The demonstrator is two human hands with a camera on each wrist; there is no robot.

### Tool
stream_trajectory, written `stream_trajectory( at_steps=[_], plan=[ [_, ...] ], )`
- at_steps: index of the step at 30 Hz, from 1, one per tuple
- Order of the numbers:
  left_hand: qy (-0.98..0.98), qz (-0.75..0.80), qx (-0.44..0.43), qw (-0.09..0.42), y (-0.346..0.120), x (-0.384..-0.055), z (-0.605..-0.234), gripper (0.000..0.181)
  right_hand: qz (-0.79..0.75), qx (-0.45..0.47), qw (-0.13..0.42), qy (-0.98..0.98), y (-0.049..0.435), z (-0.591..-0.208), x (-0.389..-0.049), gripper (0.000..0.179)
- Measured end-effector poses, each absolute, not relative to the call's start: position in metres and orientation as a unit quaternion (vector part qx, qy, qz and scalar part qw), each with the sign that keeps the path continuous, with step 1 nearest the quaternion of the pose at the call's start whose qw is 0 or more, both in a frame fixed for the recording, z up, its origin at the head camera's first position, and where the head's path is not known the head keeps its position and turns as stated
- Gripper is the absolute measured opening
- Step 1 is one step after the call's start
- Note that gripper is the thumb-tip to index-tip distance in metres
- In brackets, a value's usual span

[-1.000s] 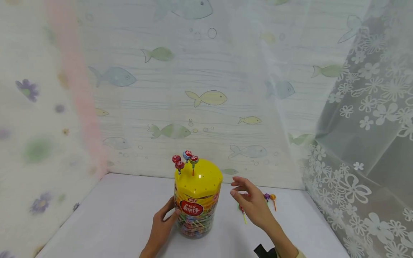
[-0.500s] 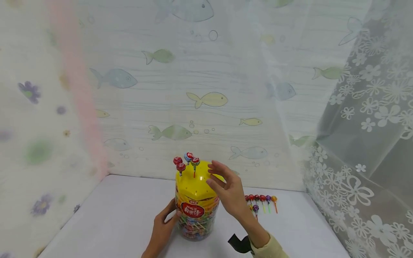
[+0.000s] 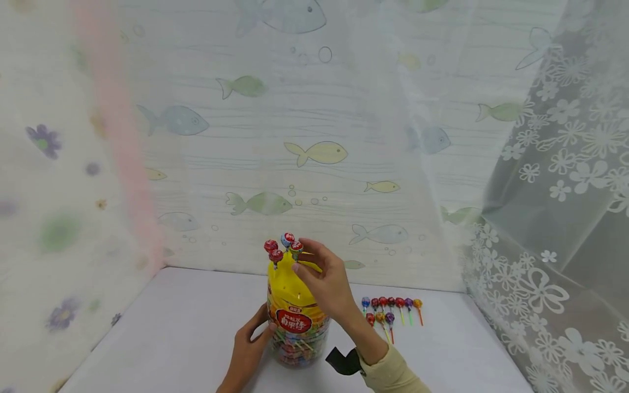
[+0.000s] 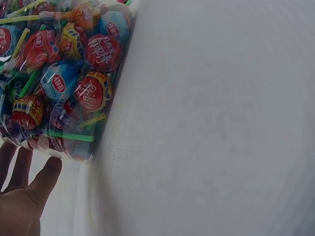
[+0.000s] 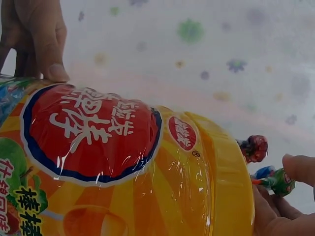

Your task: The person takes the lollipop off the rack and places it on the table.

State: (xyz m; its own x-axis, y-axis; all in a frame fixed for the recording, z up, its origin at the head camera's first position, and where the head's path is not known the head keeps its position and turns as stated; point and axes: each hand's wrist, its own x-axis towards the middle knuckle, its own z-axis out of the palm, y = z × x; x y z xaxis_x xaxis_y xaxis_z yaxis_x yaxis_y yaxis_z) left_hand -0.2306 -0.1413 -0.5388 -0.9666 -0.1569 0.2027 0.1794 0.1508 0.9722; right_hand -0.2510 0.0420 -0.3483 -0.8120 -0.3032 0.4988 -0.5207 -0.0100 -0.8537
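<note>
A clear plastic jar packed with wrapped lollipops stands on the white table, under a yellow lid with small holes. My left hand holds its left side, thumb on the front by the red label. Several lollipops stand upright in the lid's left part, among them a red one and a blue one. My right hand is over the lid's right part, thumb and fingertips spread around a green-and-red lollipop planted there. Its stick is partly hidden behind the thumb in the head view.
Right of the jar, several lollipops lie in two rows on the white table, including an orange one and a blue one. A black strap hangs at my right wrist. Patterned curtains enclose the table's back and sides.
My right hand has moved left from above the table lollipops to the lid, its fingers now around the green-and-red lollipop. The lollipops on the table are uncovered. My left hand stays on the jar.
</note>
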Motion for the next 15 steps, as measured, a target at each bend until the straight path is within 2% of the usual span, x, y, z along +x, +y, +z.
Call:
stream_trajectory(
  at_steps=[15],
  plan=[
    [-0.744,-0.655,-0.011,0.13,-0.1419,-0.2298,-0.5392,0.065,0.636,0.251,0.133,-0.718,0.0367,-0.348,-0.2572,0.024]
  ],
)
